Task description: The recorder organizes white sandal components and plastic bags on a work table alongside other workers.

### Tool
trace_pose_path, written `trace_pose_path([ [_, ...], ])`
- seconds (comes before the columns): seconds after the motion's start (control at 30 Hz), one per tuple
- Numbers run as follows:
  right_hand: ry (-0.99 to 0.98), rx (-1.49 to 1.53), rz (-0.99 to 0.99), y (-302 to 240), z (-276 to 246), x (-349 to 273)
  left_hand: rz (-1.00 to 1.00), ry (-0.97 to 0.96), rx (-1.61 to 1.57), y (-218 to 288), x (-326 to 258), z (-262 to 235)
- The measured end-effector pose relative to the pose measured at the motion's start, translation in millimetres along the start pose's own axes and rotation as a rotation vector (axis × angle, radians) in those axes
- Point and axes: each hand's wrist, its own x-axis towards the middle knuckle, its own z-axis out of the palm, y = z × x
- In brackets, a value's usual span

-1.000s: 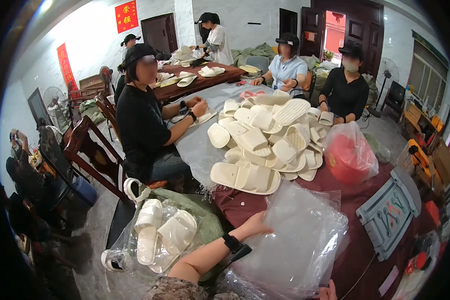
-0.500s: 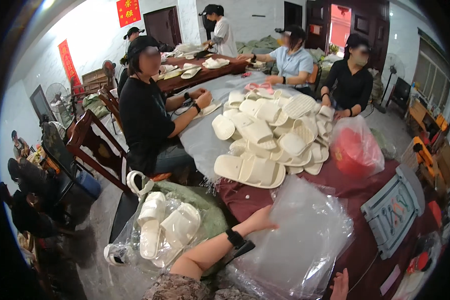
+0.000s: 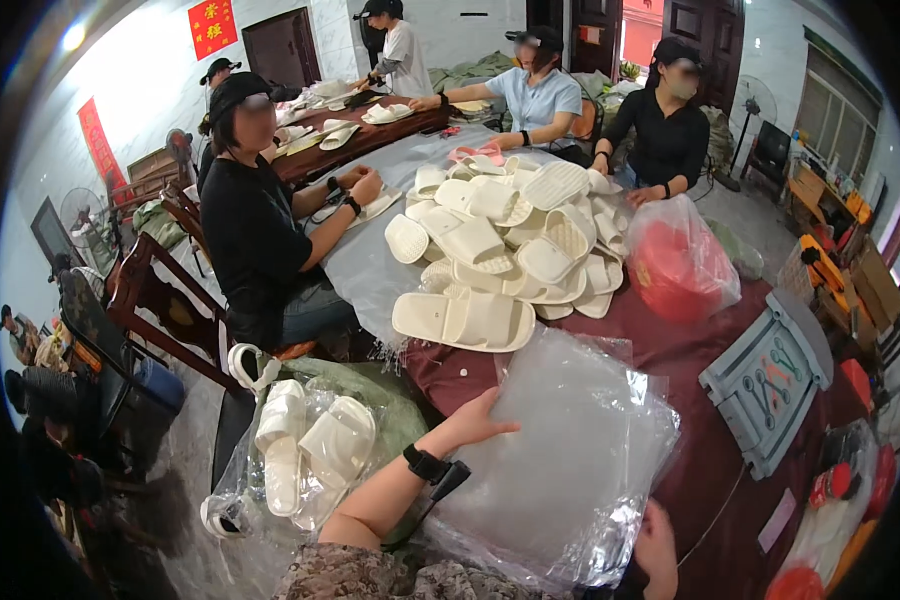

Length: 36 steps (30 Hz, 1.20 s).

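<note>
A loose stack of clear plastic bags (image 3: 580, 440) lies in front of me at the near end of the table. My left hand (image 3: 470, 420) is at the left edge of the stack, its fingers stretched and the thumb apart over the plastic. At the lower right edge, my right hand (image 3: 656, 550) touches the bags with its fingers extended; part of it is hidden by the plastic. Beyond the bags is a large heap of cream slide slippers (image 3: 505, 235). To my left, white slippers (image 3: 338, 440) lie in clear plastic over a green sack.
A red container (image 3: 675, 275) in a clear bag stands right of the heap. A grey plastic stool (image 3: 765, 385) lies on the dark red tablecloth (image 3: 650, 355). Co-workers sit along the far and left sides; a wooden chair (image 3: 175, 305) is at the left.
My right hand has come up to the lower right edge of the bags. My left hand stays by their left edge. The whole view has shifted slightly.
</note>
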Motion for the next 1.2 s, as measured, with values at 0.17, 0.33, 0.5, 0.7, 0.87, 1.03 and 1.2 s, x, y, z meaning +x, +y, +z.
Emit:
trace_pose_path([
  [0.17, 0.021, 0.229, 0.241, -29, -8, 41, -0.010, -0.062, -0.019, 10, 20, 18],
  [0.33, 0.222, 0.338, 0.027, -23, -13, 88, 0.165, 0.083, -0.271, 1, 38, 47],
  [0.5, 0.181, 0.299, 0.313, 6, -25, 62, -0.068, 0.017, 0.059, 15, 24, 36],
  [0.7, -0.082, 0.214, 0.079, -54, -16, 30, 0.071, 0.028, 0.124, -16, 28, 34],
  [0.87, 0.330, 0.206, 0.261, 20, -25, 60, 0.009, -0.105, -0.275, -4, 39, 20],
  [1.03, 0.127, 0.318, 0.225, -36, -32, 90, 0.046, -0.044, -0.168, -16, 38, 15],
  [1.2, 0.091, 0.226, -0.048, -30, -17, 111, 0.166, -0.024, 0.251, 33, 34, 30],
])
